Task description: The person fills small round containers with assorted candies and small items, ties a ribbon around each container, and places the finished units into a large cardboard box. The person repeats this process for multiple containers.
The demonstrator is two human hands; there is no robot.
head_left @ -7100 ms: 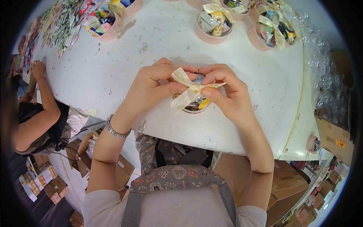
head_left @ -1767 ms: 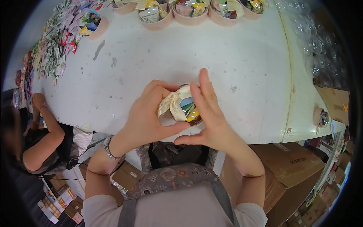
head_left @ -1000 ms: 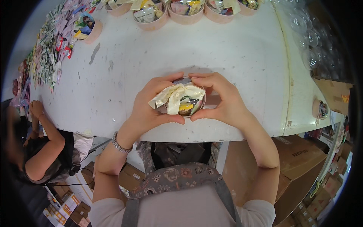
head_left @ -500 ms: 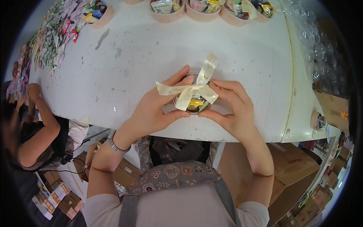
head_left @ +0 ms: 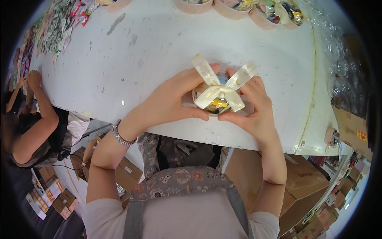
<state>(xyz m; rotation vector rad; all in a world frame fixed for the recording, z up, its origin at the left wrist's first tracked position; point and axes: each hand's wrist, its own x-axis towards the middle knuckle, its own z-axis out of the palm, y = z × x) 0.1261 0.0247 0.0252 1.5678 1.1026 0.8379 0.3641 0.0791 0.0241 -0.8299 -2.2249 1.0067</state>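
Near the front edge of the white table, a small round gift box (head_left: 217, 106) with a clear top shows yellow and green wrapped pieces inside. A cream ribbon bow (head_left: 221, 88) is tied over it, its two long tails rising in a V and its loops hanging toward me. My left hand (head_left: 179, 97) curls round the left side, thumb at the near rim. On the other side my right hand (head_left: 254, 99) grips the rim, its thumb close to the left one. Some fingertips are hidden behind the box and ribbon.
Several pink round boxes (head_left: 233, 14) with wrapped contents line the far edge. Loose small packets (head_left: 55, 34) are heaped far left, near a co-worker's arm (head_left: 41, 99). Clear plastic domes (head_left: 338, 65) pile up at right. A cardboard box (head_left: 304, 175) stands below the table.
The gift box has turned clockwise between my hands, so the tail that pointed left now points up. Box and hands sit slightly farther right in view, which has itself shifted.
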